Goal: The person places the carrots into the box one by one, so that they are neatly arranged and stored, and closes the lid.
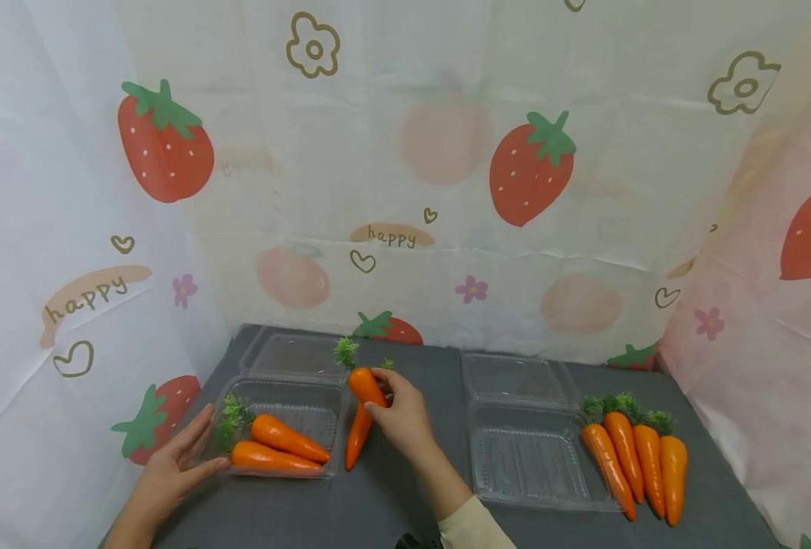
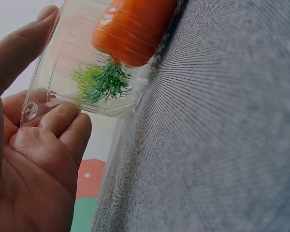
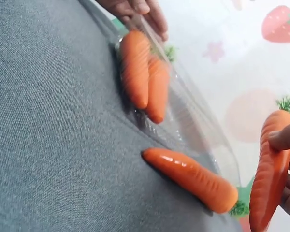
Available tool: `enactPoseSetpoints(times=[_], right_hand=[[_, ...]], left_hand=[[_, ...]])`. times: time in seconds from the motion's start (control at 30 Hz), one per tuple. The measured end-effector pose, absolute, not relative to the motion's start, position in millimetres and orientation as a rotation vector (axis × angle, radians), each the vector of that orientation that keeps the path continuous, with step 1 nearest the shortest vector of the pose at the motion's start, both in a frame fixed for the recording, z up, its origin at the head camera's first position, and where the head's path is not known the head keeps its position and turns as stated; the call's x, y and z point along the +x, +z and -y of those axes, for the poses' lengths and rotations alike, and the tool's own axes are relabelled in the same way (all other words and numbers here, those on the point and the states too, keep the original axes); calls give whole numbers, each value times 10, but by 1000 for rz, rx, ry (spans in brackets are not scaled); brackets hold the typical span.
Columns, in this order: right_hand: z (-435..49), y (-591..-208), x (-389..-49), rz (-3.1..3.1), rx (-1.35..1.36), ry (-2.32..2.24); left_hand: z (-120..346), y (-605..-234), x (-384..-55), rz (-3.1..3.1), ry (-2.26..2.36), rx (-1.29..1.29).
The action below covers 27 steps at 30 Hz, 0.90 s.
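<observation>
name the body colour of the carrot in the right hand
Orange; the carrot shows best in the right wrist view.

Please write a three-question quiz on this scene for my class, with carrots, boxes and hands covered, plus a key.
1. Count: how many carrots lie inside the left box?
2. Short answer: which hand grips a carrot?
3. Multiple choice: where does the group of four carrots lie?
A) Behind the left box
B) Between the two boxes
C) Along the right side of the right box

Key:
1. Two.
2. The right hand, which grips a single carrot; the left hand touches the left box.
3. C.
</observation>
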State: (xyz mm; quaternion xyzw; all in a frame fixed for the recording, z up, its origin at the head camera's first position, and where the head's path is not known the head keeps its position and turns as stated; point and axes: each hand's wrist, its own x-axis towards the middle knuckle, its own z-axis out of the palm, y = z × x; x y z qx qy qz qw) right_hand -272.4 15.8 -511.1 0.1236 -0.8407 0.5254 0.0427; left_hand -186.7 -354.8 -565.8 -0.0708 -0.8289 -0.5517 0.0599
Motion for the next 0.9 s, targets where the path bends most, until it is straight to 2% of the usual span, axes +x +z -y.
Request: enactPoseSetpoints(times=[0.9], right_hand=[[371,-4820,-2771,2665,705,1476]], left_hand=[[3537,-5625,-1870,2562,-1605,-160]])
